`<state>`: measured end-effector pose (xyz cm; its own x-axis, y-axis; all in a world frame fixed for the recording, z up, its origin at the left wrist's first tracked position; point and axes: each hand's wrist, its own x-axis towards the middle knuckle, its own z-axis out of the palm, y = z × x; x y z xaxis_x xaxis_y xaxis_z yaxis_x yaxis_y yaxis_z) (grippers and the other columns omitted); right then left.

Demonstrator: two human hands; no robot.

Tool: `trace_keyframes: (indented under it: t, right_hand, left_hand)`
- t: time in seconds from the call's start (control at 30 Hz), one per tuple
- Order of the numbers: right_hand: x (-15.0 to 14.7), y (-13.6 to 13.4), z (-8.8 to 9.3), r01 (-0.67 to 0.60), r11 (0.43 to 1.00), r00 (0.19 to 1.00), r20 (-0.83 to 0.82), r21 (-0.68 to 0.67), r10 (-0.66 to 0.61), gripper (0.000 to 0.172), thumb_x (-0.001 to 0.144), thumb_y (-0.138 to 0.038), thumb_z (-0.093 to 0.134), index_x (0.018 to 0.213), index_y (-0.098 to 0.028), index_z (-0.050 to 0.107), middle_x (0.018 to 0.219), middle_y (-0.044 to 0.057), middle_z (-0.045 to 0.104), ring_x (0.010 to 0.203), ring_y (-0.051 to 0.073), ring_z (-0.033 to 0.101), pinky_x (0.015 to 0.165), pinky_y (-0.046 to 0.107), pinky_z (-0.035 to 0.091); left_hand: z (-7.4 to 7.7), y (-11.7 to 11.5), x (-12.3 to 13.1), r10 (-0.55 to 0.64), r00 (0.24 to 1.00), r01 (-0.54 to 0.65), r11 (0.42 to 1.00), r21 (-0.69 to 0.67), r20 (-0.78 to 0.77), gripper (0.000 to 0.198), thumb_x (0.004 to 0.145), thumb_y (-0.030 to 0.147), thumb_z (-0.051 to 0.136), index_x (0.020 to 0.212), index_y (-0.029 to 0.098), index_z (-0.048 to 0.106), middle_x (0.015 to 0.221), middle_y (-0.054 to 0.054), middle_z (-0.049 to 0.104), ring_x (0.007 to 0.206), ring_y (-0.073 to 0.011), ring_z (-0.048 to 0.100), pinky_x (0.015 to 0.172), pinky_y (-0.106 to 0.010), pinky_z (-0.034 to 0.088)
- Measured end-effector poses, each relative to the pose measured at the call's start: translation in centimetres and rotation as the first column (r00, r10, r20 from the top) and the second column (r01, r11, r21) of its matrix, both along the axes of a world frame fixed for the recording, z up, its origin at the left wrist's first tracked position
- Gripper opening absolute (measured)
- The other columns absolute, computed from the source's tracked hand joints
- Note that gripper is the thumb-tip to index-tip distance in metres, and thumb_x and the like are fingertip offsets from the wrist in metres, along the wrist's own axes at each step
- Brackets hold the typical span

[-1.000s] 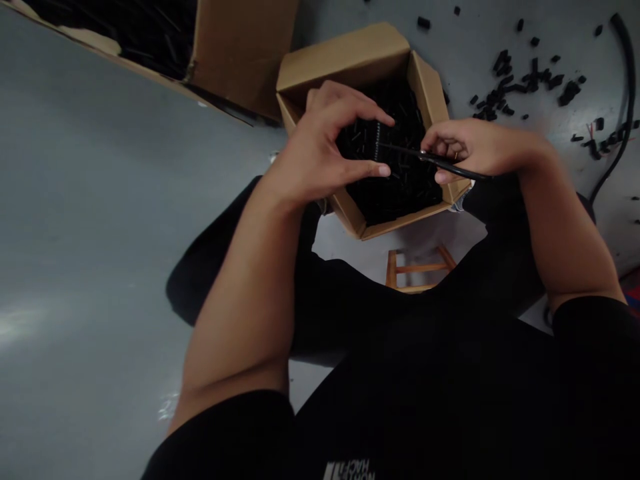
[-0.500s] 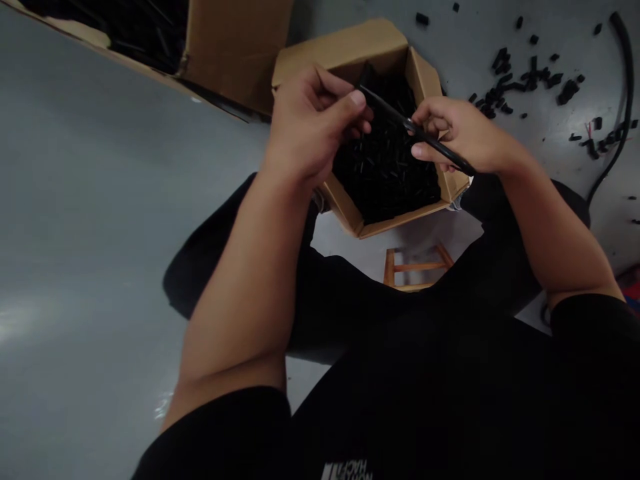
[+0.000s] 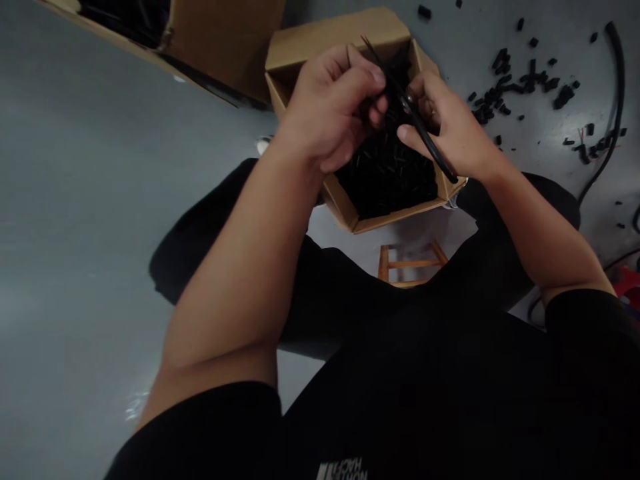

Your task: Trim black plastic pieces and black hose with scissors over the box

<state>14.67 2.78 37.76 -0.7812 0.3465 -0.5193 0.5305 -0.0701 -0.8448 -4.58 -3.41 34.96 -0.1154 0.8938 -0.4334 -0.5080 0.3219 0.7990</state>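
The slim black-handled cutter [image 3: 421,127] runs diagonally from near right to far left, held in the right hand's [image 3: 447,123] curled fingers, its tip by the left hand [image 3: 333,103], whose bunched fingers may or may not grip it.

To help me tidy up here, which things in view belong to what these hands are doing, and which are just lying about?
In use: left hand, right hand, black-handled cutters, cardboard box, short black pieces inside it.

Lying about: second cardboard box, loose black pieces, black cable, wooden stool.
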Motion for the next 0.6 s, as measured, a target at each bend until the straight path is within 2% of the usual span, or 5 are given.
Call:
trace_keyframes:
  t: [0.17, 0.27, 0.33, 0.47, 0.6]
  right_hand:
    - [1.0, 0.2, -0.4, -0.038, 0.989, 0.997, 0.072, 0.144, 0.028, 0.040, 0.092, -0.063, 0.083, 0.105, -0.033, 0.060, 0.078, -0.001, 0.057, 0.093, 0.025, 0.063, 0.072, 0.035, 0.048]
    - [1.4, -0.1, -1.2, 0.097, 0.937, 0.993, 0.028, 0.335, -0.112, 0.032, 0.093, -0.047, 0.080, 0.108, -0.032, 0.056, 0.087, -0.001, 0.057, 0.090, 0.023, 0.059, 0.079, 0.035, 0.050]
    - [1.5, -0.3, -1.7, 0.167, 0.900, 0.984, -0.013, 0.402, -0.177, 0.032, 0.091, -0.041, 0.078, 0.110, -0.031, 0.053, 0.095, -0.001, 0.058, 0.091, 0.022, 0.058, 0.084, 0.035, 0.051]
    - [1.8, -0.7, -1.6, 0.127, 0.908, 0.986, 0.051, 0.400, -0.160, 0.037, 0.092, -0.046, 0.079, 0.116, -0.033, 0.053, 0.105, 0.002, 0.065, 0.098, 0.025, 0.061, 0.081, 0.035, 0.053]
    - [2.5, -0.9, -1.2, 0.109, 0.885, 0.988, 0.045, 0.452, -0.145, 0.035, 0.094, -0.045, 0.076, 0.120, -0.033, 0.056, 0.098, 0.000, 0.063, 0.088, 0.023, 0.059, 0.077, 0.034, 0.049]
  left_hand:
    - [-0.8, 0.3, -0.6, -0.055, 0.993, 0.062, 0.996, 0.067, -0.102, 0.031, 0.095, 0.003, 0.066, 0.074, 0.025, 0.059, 0.066, 0.002, 0.060, 0.059, -0.0107, 0.053, 0.055, -0.022, 0.041]
    - [-1.1, 0.1, -0.8, -0.074, 0.990, 0.081, 0.995, 0.056, -0.121, 0.030, 0.093, 0.005, 0.070, 0.072, 0.025, 0.061, 0.066, 0.001, 0.062, 0.059, -0.0123, 0.053, 0.054, -0.025, 0.039]
    - [-0.4, 0.0, -0.6, -0.076, 0.994, 0.077, 0.997, 0.014, -0.073, 0.035, 0.096, 0.001, 0.067, 0.071, 0.023, 0.060, 0.064, 0.001, 0.060, 0.058, -0.0108, 0.053, 0.054, -0.023, 0.039]
    - [1.5, -0.5, -0.5, -0.178, 0.982, 0.186, 0.973, -0.134, 0.068, 0.045, 0.112, -0.002, 0.052, 0.072, 0.018, 0.055, 0.061, 0.003, 0.059, 0.051, -0.0044, 0.051, 0.055, -0.015, 0.041]
    - [1.2, -1.0, -1.9, -0.305, 0.932, 0.324, 0.943, -0.075, 0.196, 0.046, 0.118, 0.006, 0.044, 0.076, 0.016, 0.059, 0.067, 0.003, 0.053, 0.052, -0.0028, 0.049, 0.063, -0.015, 0.049]
